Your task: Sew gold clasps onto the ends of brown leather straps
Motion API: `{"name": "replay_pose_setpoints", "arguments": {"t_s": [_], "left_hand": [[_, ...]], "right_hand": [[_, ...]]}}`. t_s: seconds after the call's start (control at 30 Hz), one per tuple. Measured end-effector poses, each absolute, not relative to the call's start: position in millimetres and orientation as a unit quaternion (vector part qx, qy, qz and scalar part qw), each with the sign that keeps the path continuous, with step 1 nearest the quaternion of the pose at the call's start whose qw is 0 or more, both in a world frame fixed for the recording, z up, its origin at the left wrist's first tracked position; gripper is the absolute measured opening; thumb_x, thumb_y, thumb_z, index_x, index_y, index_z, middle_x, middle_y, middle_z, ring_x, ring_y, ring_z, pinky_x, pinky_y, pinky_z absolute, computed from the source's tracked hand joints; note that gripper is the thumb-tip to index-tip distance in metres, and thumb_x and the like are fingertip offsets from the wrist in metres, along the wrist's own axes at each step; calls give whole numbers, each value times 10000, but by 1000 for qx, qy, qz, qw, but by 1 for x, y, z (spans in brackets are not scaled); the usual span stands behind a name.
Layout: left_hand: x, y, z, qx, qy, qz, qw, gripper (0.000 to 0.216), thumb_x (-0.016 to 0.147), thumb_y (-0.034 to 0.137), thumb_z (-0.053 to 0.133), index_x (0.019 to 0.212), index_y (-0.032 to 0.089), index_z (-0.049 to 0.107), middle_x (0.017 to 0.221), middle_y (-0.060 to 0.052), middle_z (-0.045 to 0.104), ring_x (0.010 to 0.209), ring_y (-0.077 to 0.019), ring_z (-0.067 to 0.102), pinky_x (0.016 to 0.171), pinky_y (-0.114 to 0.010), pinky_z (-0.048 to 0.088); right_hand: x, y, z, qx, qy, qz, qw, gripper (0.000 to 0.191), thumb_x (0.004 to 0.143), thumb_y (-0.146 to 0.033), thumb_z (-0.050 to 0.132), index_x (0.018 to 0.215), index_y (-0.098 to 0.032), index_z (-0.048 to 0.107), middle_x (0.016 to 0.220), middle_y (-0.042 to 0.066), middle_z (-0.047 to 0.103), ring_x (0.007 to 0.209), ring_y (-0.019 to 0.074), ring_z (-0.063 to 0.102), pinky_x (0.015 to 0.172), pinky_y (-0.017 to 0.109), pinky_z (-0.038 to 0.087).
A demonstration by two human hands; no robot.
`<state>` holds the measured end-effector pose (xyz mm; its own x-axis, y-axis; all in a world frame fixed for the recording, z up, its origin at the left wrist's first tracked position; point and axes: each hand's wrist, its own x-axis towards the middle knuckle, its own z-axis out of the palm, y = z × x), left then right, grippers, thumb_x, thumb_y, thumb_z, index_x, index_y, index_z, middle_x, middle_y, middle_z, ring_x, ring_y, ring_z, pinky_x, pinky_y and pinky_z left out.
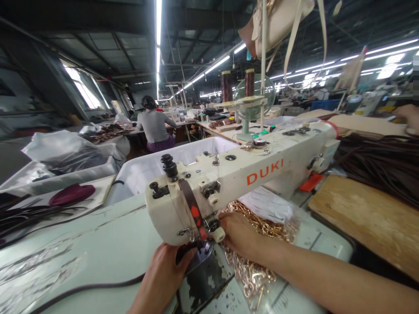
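A cream sewing machine point(229, 170) with orange lettering stands in front of me. Beside its needle, my left hand point(166, 266) pinches a dark leather strap point(186, 252) between thumb and fingers. A long dark length of strap point(98, 287) trails from behind that wrist over the table. My right hand point(237, 233) is closed at the right side of the machine head, against the pale knob point(218, 234); its fingertips are hidden, and what they hold cannot be made out. Under the machine arm, a clear bag of gold metal clasps point(252, 279) lies by my right forearm.
A white plastic bin point(137, 172) stands behind the machine. Dark straps point(373, 161) are heaped at the right above a wooden board point(363, 213). Thread spools point(249, 83) and a green fan point(258, 98) rise behind. A co-worker point(155, 124) sits farther off.
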<state>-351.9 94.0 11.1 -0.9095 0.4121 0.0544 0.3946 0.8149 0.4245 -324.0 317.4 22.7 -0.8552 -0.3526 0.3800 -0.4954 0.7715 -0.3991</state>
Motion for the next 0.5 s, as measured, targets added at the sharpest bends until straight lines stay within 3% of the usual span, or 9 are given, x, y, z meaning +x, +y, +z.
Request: {"name": "replay_pose_setpoints", "arguments": {"t_s": [0.2, 0.4, 0.5], "left_hand": [[-352, 93, 14, 219, 950, 220, 29, 329, 830, 436, 487, 978, 212, 676, 907, -58, 690, 935, -250, 610, 788, -308, 453], [-346, 95, 20, 230, 951, 203, 33, 328, 852, 434, 472, 917, 202, 694, 803, -43, 674, 743, -207, 595, 688, -294, 427], [-345, 94, 22, 225, 950, 214, 31, 326, 855, 435, 471, 898, 195, 688, 783, -38, 659, 721, -202, 578, 672, -295, 415]], "right_hand": [[-322, 318, 28, 239, -931, 245, 127, 91, 797, -180, 599, 707, -172, 610, 780, -7, 637, 701, 128, 579, 613, 214, 360], [-322, 316, 36, 219, -951, 203, 86, 261, 772, -432, 677, 827, -177, 666, 889, 40, 652, 785, 184, 604, 652, 249, 397], [-323, 315, 36, 209, -956, 190, 84, 298, 764, -467, 677, 830, -176, 680, 869, 49, 658, 766, 189, 609, 649, 258, 402]]}}
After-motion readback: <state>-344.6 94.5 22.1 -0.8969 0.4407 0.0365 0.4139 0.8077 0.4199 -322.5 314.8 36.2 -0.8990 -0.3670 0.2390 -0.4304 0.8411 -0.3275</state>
